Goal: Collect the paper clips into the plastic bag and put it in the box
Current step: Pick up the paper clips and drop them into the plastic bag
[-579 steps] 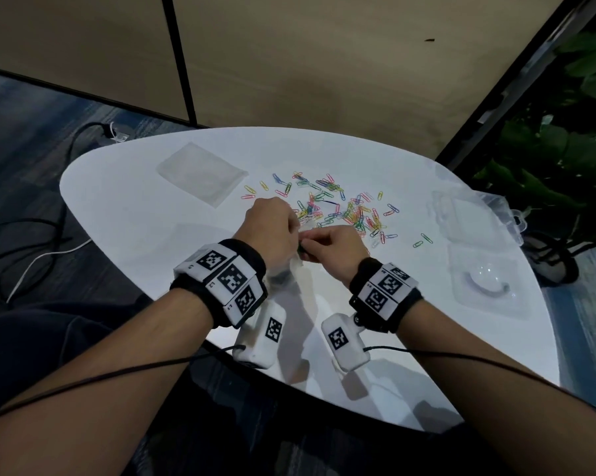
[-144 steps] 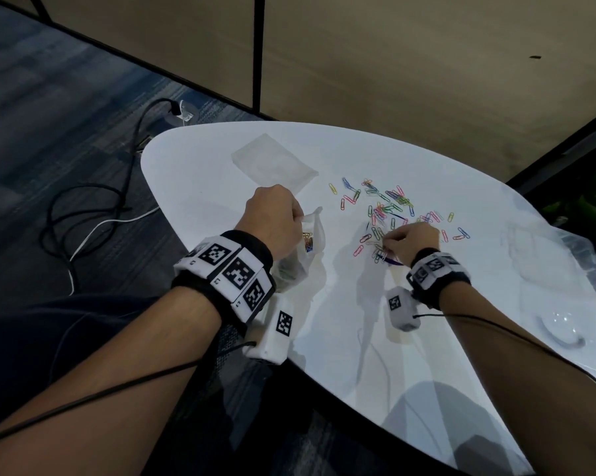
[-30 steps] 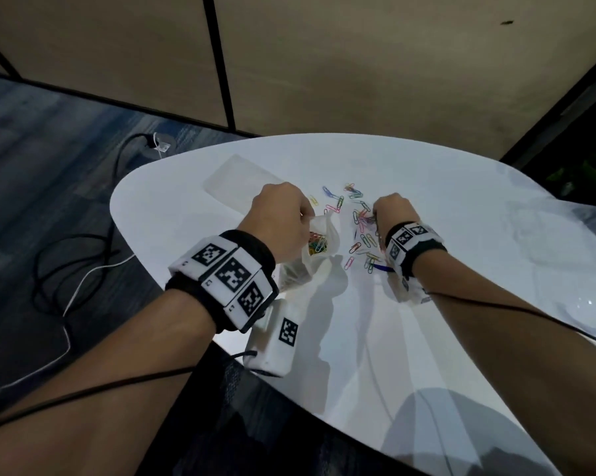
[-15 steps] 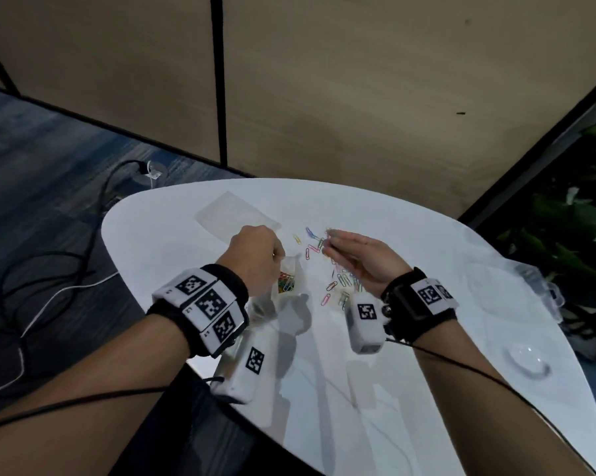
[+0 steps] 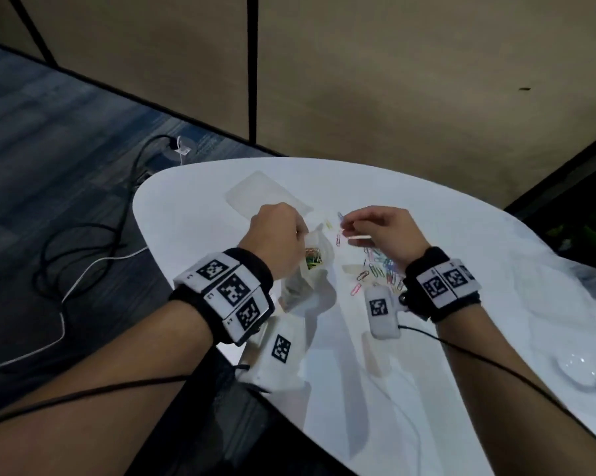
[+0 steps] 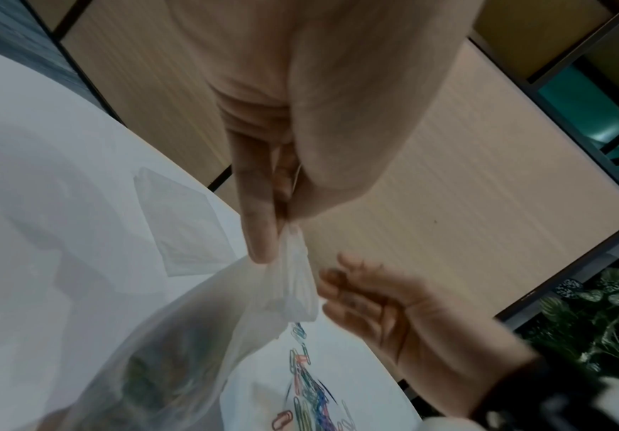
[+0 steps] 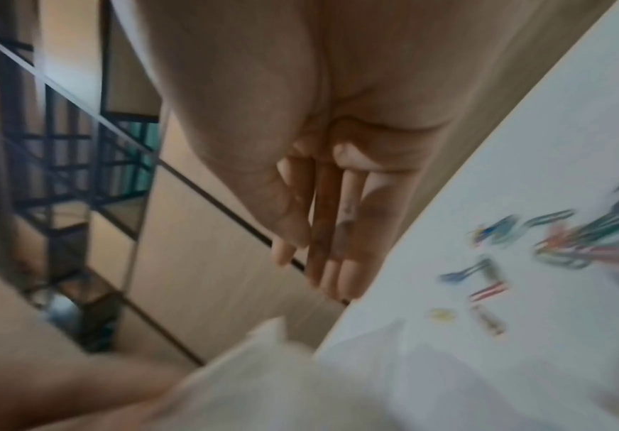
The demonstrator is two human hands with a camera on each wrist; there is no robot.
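At a white rounded surface (image 5: 427, 389), a person's left hand (image 5: 276, 242) pinches the rim of a thin translucent plastic bag (image 5: 310, 269) between thumb and fingers, holding its mouth up and open; a small clump of coloured clips already sits inside. The right hand (image 5: 382, 231) hovers just beside that mouth with fingers extended and relaxed, and whether any clip lies in it cannot be told from these views. Many small coloured wire paper clips (image 5: 380, 269) lie scattered on the surface beneath the right wrist, with a few strays nearer the bag. The clear plastic box (image 5: 564, 314) rests at the far right edge, well apart from both hands, and a flat translucent sheet (image 5: 265, 197) lies beyond the left hand. Collecting appears well short of done. To do this step well, the bag's mouth should be kept wide and tilted toward the working hand, and clips gathered in small bunches and released low inside the opening, since the thin film may sag shut and loose clips can slide off the smooth top.
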